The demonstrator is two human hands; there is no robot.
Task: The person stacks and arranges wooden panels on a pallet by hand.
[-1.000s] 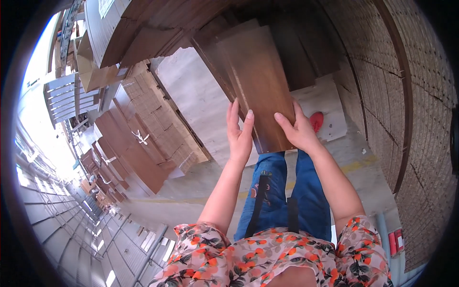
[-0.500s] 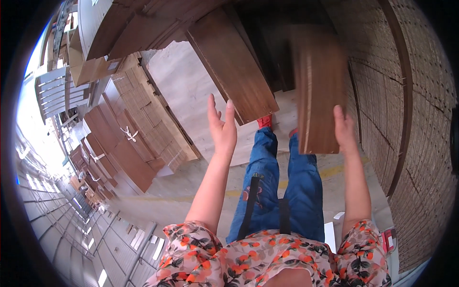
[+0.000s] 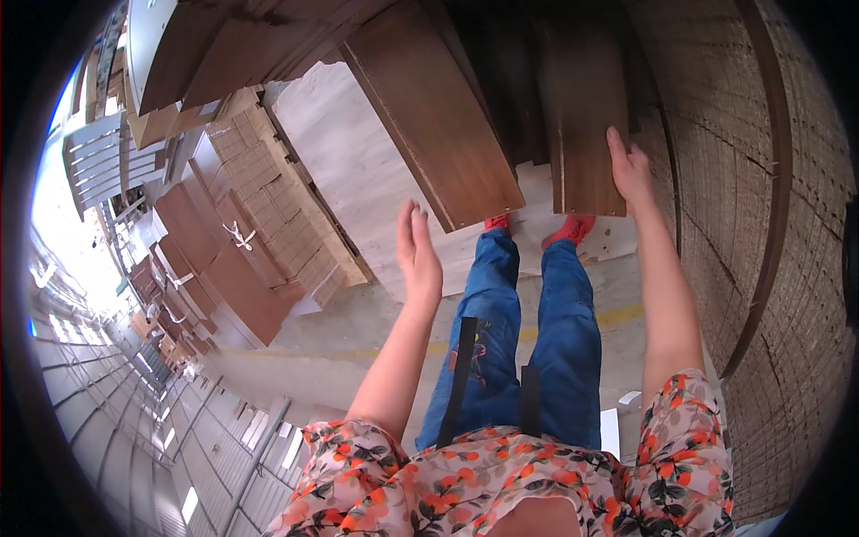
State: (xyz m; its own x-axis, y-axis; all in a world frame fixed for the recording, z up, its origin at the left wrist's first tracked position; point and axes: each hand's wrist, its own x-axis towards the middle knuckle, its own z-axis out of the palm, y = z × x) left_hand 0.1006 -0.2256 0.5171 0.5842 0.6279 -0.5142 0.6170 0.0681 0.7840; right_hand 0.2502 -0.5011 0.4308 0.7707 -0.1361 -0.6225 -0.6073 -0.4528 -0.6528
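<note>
Since the half-second-earlier view, the dark wood panel [image 3: 586, 125] in the right hand [image 3: 631, 170] has swung further right and up toward the stack, while the left hand [image 3: 418, 251] has dropped away from the brown board [image 3: 429, 116] it was raised beside. Right now the right hand lies flat against the panel's right long edge near its lower corner, fingers stretched along the edge rather than curled round it; whether the thumb hooks behind cannot be told. The left hand is open, fingers together and palm turned inward, holding nothing, just below and left of the brown board's near corner. Taking the brown board as landmark: the panel stands just to its right, nearly parallel, with a dark gap between; the red shoes [image 3: 568, 228] show below the lower ends of both; a pale sheet [image 3: 358, 170] spreads to the board's left, and stacks of tan blocks [image 3: 268, 188] lie further left. Judged by its look, the panel is stiff, flat and smooth-faced, probably fairly heavy for one hand and apt to slide, so both long edges near mid-length seem the steadiest hold.
</note>
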